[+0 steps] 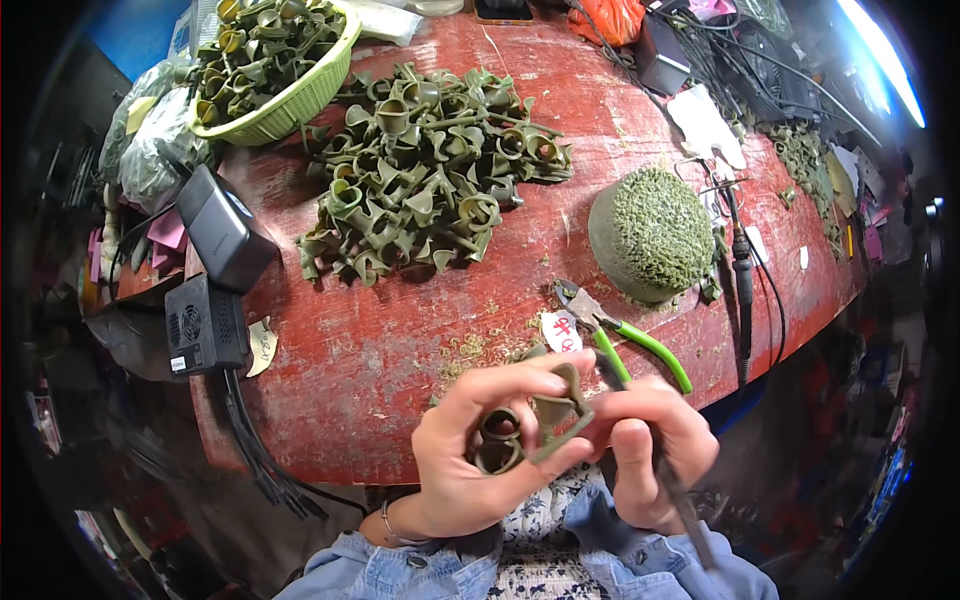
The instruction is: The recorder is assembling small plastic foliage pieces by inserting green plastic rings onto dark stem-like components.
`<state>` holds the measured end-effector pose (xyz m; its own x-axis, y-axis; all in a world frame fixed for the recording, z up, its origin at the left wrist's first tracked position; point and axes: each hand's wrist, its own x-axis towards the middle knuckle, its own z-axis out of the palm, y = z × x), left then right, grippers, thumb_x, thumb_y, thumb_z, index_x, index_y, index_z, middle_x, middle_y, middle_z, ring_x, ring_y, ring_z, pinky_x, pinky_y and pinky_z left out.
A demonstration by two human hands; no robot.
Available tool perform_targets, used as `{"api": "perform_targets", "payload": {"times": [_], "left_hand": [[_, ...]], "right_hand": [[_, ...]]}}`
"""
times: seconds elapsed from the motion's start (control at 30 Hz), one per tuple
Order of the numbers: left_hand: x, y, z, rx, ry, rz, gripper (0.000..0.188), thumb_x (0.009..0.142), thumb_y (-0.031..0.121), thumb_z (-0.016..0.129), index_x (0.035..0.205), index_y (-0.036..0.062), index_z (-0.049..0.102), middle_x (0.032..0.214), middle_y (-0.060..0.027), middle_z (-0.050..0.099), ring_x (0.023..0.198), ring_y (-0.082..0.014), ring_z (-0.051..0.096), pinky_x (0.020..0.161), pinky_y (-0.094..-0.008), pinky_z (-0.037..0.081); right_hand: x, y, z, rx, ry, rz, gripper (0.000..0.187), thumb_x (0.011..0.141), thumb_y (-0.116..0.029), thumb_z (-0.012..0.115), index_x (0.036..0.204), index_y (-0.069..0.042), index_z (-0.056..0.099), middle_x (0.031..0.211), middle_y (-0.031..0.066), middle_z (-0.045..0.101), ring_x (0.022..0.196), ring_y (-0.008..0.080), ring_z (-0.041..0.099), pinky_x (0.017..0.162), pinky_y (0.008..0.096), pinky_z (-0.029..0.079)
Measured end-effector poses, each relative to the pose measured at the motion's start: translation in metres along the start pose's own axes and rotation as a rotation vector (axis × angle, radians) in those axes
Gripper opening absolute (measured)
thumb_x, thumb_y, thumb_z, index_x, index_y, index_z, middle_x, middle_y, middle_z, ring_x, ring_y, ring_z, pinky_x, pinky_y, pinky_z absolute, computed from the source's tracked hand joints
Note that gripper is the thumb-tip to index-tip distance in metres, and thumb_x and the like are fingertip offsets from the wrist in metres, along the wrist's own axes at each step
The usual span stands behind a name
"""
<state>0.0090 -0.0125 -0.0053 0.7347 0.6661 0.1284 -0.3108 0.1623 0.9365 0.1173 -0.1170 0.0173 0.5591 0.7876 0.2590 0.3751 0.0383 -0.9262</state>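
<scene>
Near the front table edge, my left hand [470,450] grips an olive-green moulded part [562,415] with curved, flared walls and ring-like openings. It lies between thumb and fingertips, tilted toward my other hand. My right hand [655,450] is closed round a slender dark tool [690,525], one end of which sticks out toward the lower right. Whether it is a file or a knife cannot be made out, as the fingers hide its middle. The fingertips of my right hand are close beside the part. Just beyond my hands lie cutting pliers [640,350] with bright green handles.
Similar olive parts form a large heap [420,180] on the red table [350,400], and more fill a green basket [285,110]. A tub of green shavings [655,235] stands right of centre. A corded pen-shaped tool [742,270], a power bank [225,225] and a black box [205,325] flank them.
</scene>
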Motion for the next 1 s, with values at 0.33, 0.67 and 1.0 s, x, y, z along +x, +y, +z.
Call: {"api": "perform_targets", "payload": {"times": [0.33,0.67,1.0], "left_hand": [[-0.004,-0.007,0.000,0.185,-0.011,0.073,0.042,0.063,0.009,0.077,0.099,0.0019,0.056,0.102,-0.0089,0.058,0.070,-0.0059,0.055,0.054,-0.0189,0.044],[0.000,0.005,-0.010,0.286,0.006,0.074,0.039,0.072,0.003,0.069,0.106,-0.0026,0.052,0.096,-0.0095,0.063,0.063,-0.0037,0.054,0.053,-0.0187,0.044],[-0.009,0.003,-0.011,0.083,-0.041,0.075,0.038,0.069,0.003,0.071,0.100,-0.0048,0.051,0.088,-0.0157,0.062,0.069,-0.0143,0.058,0.061,-0.0246,0.047]], "right_hand": [[0.006,0.002,0.005,0.617,0.009,0.413,0.009,0.081,-0.003,0.058,0.086,0.004,0.054,0.075,0.0072,0.058,0.063,0.0070,0.054,0.056,0.0198,0.044],[0.003,0.005,0.001,0.223,-0.035,0.164,0.015,0.075,-0.002,0.063,0.087,0.005,0.058,0.073,0.0086,0.058,0.062,0.0096,0.054,0.055,0.0214,0.043],[-0.012,-0.006,-0.010,0.335,0.020,0.044,0.023,0.085,-0.009,0.053,0.098,0.010,0.055,0.071,0.0171,0.063,0.061,0.0211,0.064,0.055,0.0285,0.053]]}}
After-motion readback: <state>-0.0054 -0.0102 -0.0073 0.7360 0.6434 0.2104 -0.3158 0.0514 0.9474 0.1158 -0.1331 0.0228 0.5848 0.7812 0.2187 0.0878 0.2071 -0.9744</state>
